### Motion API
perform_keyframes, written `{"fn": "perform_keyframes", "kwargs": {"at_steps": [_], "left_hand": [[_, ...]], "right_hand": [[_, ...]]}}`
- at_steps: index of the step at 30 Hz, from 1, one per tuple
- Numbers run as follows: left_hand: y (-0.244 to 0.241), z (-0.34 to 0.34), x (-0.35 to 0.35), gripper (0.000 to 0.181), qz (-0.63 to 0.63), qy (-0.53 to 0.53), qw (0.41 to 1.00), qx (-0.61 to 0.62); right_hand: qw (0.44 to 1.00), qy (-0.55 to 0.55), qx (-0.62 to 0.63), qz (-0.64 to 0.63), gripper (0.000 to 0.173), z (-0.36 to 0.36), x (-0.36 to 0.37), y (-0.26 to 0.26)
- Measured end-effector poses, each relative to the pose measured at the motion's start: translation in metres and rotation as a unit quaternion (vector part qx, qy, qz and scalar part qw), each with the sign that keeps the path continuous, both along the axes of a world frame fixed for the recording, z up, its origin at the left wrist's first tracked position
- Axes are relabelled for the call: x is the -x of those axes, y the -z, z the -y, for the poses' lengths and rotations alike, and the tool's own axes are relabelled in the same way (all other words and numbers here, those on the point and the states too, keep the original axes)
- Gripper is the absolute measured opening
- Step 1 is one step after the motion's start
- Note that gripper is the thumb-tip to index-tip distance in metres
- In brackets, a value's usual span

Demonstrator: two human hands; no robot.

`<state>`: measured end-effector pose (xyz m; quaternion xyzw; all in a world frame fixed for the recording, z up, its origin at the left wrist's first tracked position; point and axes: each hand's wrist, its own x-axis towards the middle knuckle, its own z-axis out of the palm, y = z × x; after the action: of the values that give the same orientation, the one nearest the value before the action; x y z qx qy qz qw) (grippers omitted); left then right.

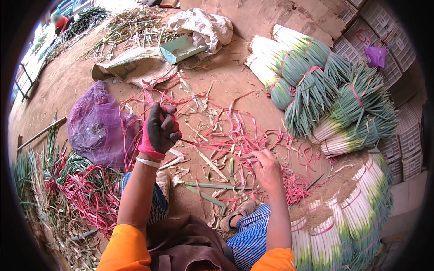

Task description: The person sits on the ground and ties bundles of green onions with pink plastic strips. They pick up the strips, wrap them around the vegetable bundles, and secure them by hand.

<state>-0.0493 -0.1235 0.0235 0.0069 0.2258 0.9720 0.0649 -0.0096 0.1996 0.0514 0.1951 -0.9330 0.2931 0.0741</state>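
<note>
My left hand (161,130), in a pink and black work glove, is raised with its fingers curled around red plastic strapping strands. One strand (206,146) runs from it to my right hand (268,167), which is bare and pinches red strands between thumb and fingers. A tangled heap of red plastic strands (242,130) lies on the floor around and beyond my right hand. Bundles of green onions (305,71) tied with red bands are stacked at the upper right. More tied bundles (356,203) stand at the lower right, roots towards me.
A purple mesh bag (98,128) lies left of my gloved hand, above another red strand pile (91,193). A green metal trough (183,49) and woven sacks (135,66) lie ahead. Plastic crates (403,44) are stacked at right. A person in red (61,23) is far off at upper left.
</note>
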Motion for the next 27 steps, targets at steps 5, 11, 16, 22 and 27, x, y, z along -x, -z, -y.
{"fn": "perform_keyframes", "kwargs": {"at_steps": [5, 11, 16, 22, 27], "left_hand": [[0.003, -0.005, 0.001, 0.043, -0.030, -0.001, 0.999, -0.035], [-0.004, -0.014, 0.000, 0.038, 0.007, -0.009, 0.995, 0.095], [-0.020, -0.041, -0.020, 0.037, 0.003, 0.123, 0.919, 0.374], [-0.007, -0.073, -0.037, 0.036, 0.030, 0.282, 0.889, 0.358], [-0.005, -0.083, -0.044, 0.031, 0.018, 0.321, 0.901, 0.291]], "right_hand": [[0.993, -0.040, -0.050, 0.098, 0.025, 0.009, -0.007, 0.017], [0.982, -0.042, 0.051, 0.180, 0.024, 0.010, -0.005, 0.024], [0.984, 0.024, 0.098, 0.147, 0.027, 0.005, 0.009, 0.035], [0.991, 0.071, 0.101, 0.058, 0.021, 0.012, 0.016, 0.024], [0.995, 0.050, 0.086, 0.013, 0.019, 0.014, 0.017, 0.028]]}}
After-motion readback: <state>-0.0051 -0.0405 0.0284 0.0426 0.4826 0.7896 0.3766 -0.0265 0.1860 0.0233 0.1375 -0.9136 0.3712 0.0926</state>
